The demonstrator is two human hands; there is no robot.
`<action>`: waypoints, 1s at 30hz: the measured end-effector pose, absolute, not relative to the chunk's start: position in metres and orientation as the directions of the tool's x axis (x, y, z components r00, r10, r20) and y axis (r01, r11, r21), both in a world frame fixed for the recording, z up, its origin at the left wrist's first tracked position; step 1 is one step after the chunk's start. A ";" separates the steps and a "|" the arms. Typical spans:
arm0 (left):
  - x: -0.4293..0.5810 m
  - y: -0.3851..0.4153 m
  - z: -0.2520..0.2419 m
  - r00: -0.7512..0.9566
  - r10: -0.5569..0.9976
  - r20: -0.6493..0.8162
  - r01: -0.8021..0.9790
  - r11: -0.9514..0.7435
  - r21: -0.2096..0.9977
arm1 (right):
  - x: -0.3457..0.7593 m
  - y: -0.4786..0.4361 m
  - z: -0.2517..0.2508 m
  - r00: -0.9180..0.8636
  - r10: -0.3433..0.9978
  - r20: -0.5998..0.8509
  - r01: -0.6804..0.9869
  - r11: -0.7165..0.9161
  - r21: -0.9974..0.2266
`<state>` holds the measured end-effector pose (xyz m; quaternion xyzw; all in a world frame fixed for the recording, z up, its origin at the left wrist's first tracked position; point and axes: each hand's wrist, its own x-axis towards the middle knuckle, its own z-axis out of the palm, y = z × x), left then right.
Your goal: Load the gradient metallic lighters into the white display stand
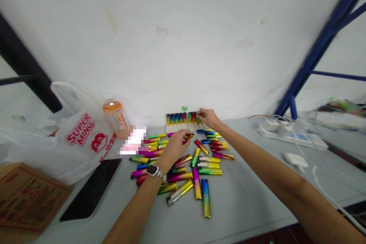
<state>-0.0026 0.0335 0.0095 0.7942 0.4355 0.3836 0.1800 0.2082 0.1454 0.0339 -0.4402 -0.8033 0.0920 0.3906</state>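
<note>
The person wears a smartwatch (152,170) on the left wrist, its dark, rectangular face round-cornered within a pale, silvery case. The strap (162,176) is silvery, resembling a metal link bracelet. The left hand (178,141), right hand (209,117) and both slender forearms (271,177) are bare.

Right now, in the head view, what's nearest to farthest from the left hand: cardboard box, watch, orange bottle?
1. Watch, on the left hand's wrist.
2. Orange bottle, to the hand's left.
3. Cardboard box, lower left, at the picture's edge.
</note>
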 end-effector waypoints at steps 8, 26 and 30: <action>0.001 0.030 0.010 0.192 0.900 0.390 0.342 -0.434 0.834 | 0.212 0.152 0.032 -0.324 0.775 0.543 0.663 0.595 -0.454; -0.002 0.017 0.010 -0.124 0.945 0.301 -0.280 -0.325 0.903 | 0.169 0.044 0.025 -0.304 0.886 0.349 0.266 0.431 -0.862; -0.002 0.007 0.006 -0.031 0.931 0.365 -0.168 -0.364 0.916 | 0.154 0.033 0.022 -0.181 0.931 0.317 -0.089 0.305 -0.948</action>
